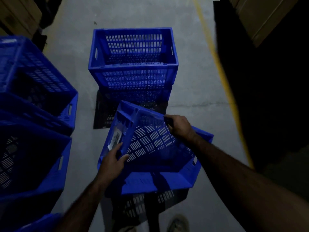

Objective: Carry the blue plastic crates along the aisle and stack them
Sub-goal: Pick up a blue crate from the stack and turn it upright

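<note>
A blue slotted plastic crate (155, 144) hangs tilted in front of me above the floor, its far rim tipped up and a barcode label on its left wall. My left hand (113, 159) grips that left rim beside the label. My right hand (179, 126) grips the far upper rim. Ahead on the floor stands a stack of blue crates (133, 64), open side up, apart from the held crate. Two more blue crate stacks (36, 77) (31, 161) stand at my left.
The grey concrete aisle floor (192, 72) runs ahead, with a yellow line (219, 67) along its right side. Dark racking with cartons (260, 22) lines the right; cartons (18, 14) sit at the far left. My shoe (178, 223) shows below.
</note>
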Available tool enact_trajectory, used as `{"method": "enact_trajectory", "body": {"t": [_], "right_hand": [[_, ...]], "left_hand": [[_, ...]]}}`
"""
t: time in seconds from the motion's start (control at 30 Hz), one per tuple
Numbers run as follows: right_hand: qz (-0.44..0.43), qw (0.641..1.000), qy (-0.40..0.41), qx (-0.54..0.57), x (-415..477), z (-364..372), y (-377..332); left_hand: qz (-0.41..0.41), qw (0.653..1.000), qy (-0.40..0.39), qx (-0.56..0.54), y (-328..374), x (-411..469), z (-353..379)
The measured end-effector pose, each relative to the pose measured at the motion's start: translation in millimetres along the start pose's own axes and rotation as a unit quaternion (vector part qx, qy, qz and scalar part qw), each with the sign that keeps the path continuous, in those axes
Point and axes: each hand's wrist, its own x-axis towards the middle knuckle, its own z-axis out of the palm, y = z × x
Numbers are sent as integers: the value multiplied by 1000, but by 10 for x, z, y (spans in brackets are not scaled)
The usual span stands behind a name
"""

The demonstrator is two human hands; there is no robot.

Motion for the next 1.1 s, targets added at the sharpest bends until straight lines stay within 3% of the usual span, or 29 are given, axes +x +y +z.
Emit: {"method": "enact_trajectory", "body": {"t": [0.23, 0.33, 0.5, 0.67, 0.77, 0.93, 1.1], "right_hand": [[27, 999, 16, 12, -20, 537, 107], [81, 997, 9, 6, -119, 814, 448], [200, 979, 38, 26, -136, 1176, 1109], [277, 958, 21, 65, -63, 1543, 1643], [331, 940, -10, 77, 43, 1758, 1852], [370, 903, -42, 214, 200, 2071, 1970], [396, 878, -8, 271, 224, 2147, 1921]], "left_hand": [[-73, 995, -24, -66, -431, 672, -384], [-122, 986, -27, -110, -601, 1047, -449], [-192, 976, -46, -95, -1191, 1434, -434], [-223, 973, -15, -56, -1837, 1528, -259], [-261, 961, 0, -92, -2139, 1589, -141], [-263, 945, 39, -190, -2409, 1612, -96], [-273, 947, 33, -166, -2478, 1527, -21]]}}
